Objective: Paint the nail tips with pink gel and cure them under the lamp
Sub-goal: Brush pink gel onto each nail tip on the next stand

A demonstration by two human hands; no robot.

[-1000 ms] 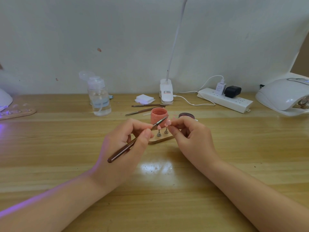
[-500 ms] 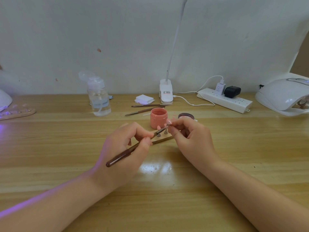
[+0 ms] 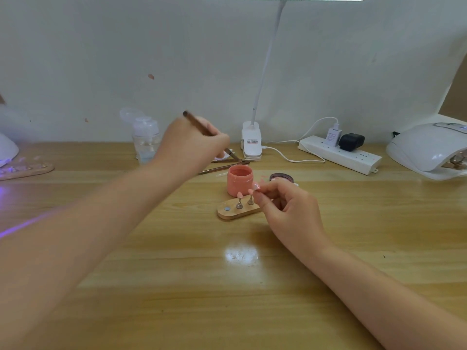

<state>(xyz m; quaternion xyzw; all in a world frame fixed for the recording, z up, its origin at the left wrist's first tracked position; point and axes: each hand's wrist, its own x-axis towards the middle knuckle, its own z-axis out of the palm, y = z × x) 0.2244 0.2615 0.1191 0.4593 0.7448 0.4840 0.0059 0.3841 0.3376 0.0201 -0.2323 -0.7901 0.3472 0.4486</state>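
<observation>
My left hand (image 3: 192,145) is stretched toward the back of the table, gripping a brown brush (image 3: 202,127) whose tip points down by the white pads. My right hand (image 3: 285,205) pinches a pink nail tip (image 3: 256,186) on its stand, just right of the open pink gel jar (image 3: 239,180). Below it lies a small wooden holder (image 3: 233,213) carrying two more pink tips on metal stands (image 3: 244,200). The jar's dark lid (image 3: 281,177) lies behind my right hand. A white curing lamp (image 3: 429,147) sits at the far right.
Two spare brushes (image 3: 222,168) lie behind the jar. A clear pump bottle (image 3: 146,140), a clip desk lamp base (image 3: 251,144) and a white power strip (image 3: 341,154) line the wall. Another wooden holder (image 3: 25,171) and a glowing lamp (image 3: 7,150) sit far left.
My left hand has lifted the brush off the nail tip and swung it up and back toward the wall. My right hand still pinches the tip at the holder.
</observation>
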